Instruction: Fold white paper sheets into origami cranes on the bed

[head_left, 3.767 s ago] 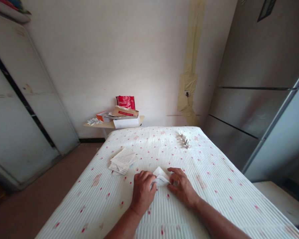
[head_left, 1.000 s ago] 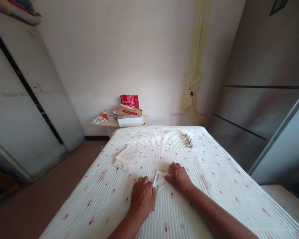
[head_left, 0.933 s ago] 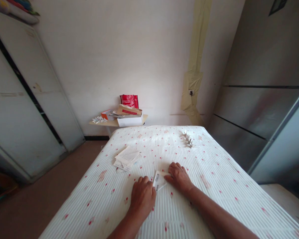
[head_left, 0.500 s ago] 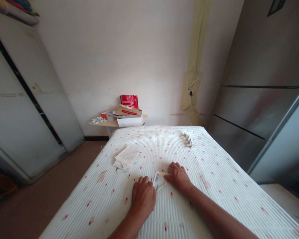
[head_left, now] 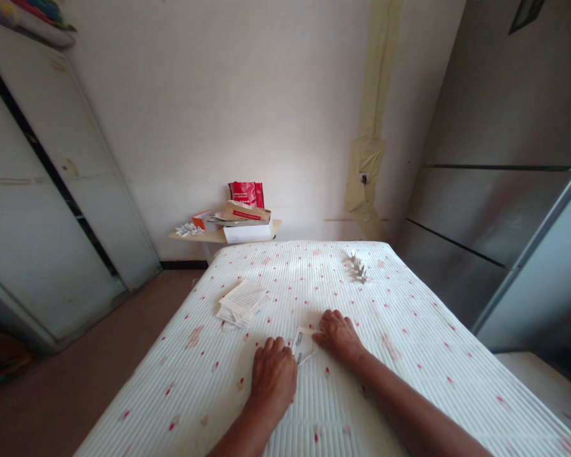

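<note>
A small printed piece of paper (head_left: 305, 344), folded by the look of its slanted edges, lies between my hands on the quilted bed cover (head_left: 285, 285). My left hand (head_left: 275, 369) is closed at the paper's left edge, its fingertips hidden from view. On the opposite side, my right hand (head_left: 341, 336) has curled fingers and its thumb on the paper's right edge. Beyond the left hand is a loose stack of printed paper sheets (head_left: 243, 301). Several small folded paper pieces (head_left: 358, 266) sit in a row at the far right of the cover.
A side table (head_left: 214, 237) against the wall holds a white box (head_left: 248, 233), a red bag (head_left: 247, 193) and a pile of white folded pieces (head_left: 189, 230). A grey refrigerator (head_left: 461, 209) stands at right, a pale cabinet (head_left: 90, 209) at left.
</note>
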